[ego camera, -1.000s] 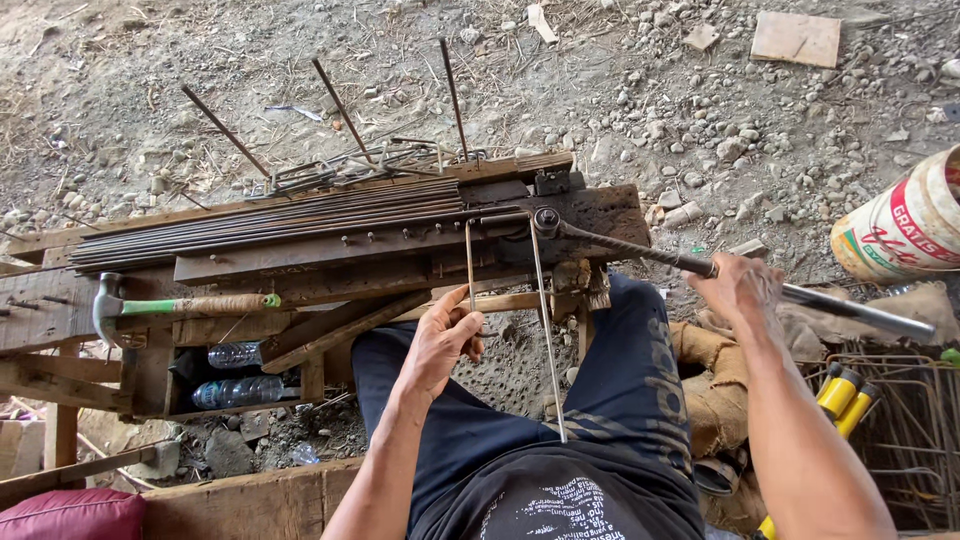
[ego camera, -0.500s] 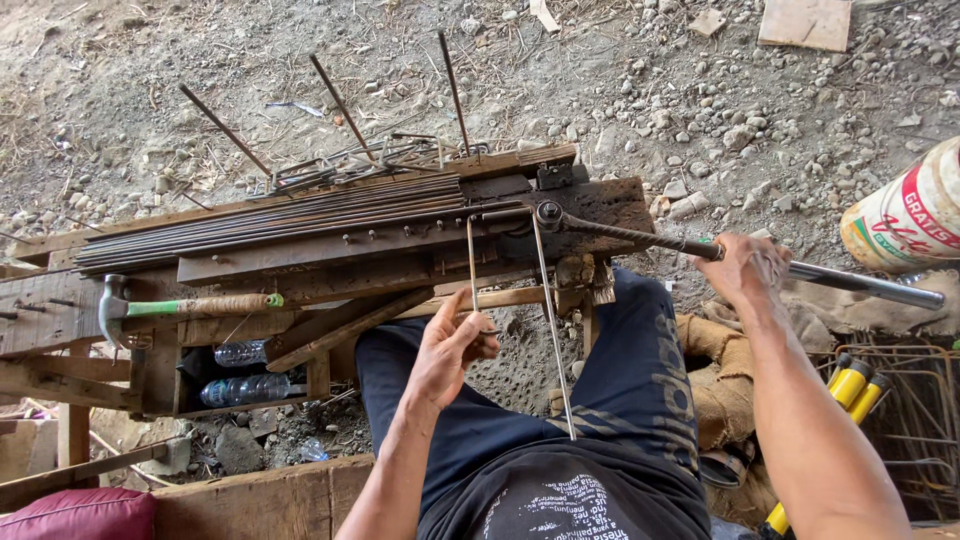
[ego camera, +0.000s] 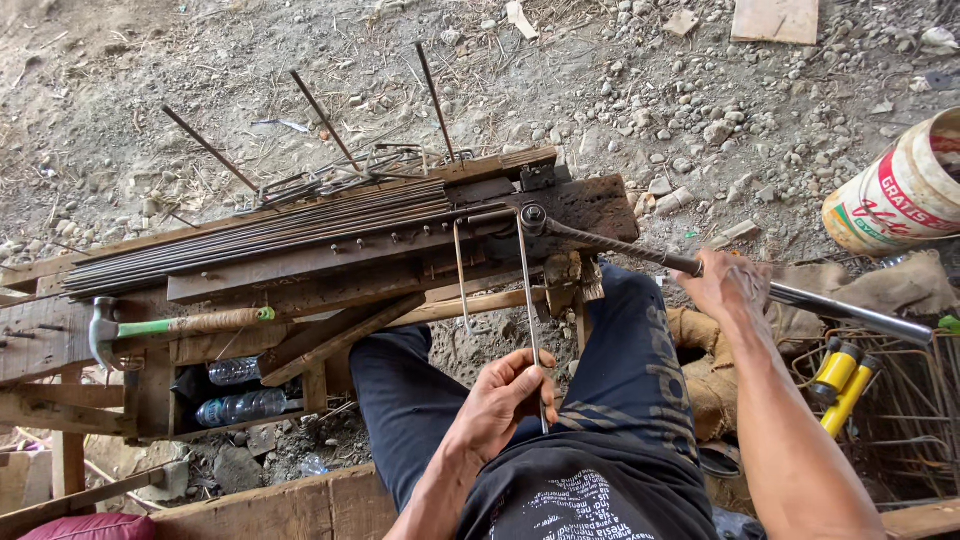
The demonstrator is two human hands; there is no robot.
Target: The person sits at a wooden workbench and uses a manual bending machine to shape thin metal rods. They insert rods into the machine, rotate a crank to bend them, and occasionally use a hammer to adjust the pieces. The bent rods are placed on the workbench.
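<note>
My left hand (ego camera: 503, 400) grips a thin steel rod (ego camera: 527, 300) bent into a U shape, whose far end sits in the bending jig on a wooden workbench (ego camera: 330, 265). My right hand (ego camera: 728, 285) holds the long metal lever bar (ego camera: 700, 268), which pivots at a bolt on the bench's right end. A bundle of straight steel rods (ego camera: 260, 235) lies lengthwise along the bench top. I sit with my legs in dark trousers under the bench's right end.
A hammer (ego camera: 170, 325) with a green-taped handle rests on the bench at left. Plastic bottles (ego camera: 235, 390) lie under it. A white and red bucket (ego camera: 900, 190) stands at right, near a yellow tool (ego camera: 845, 375) and bent stirrups. Gravel ground lies beyond.
My right hand has swung the lever bar away from me, toward the far right. My left hand has slid back along the bent rod toward my body.
</note>
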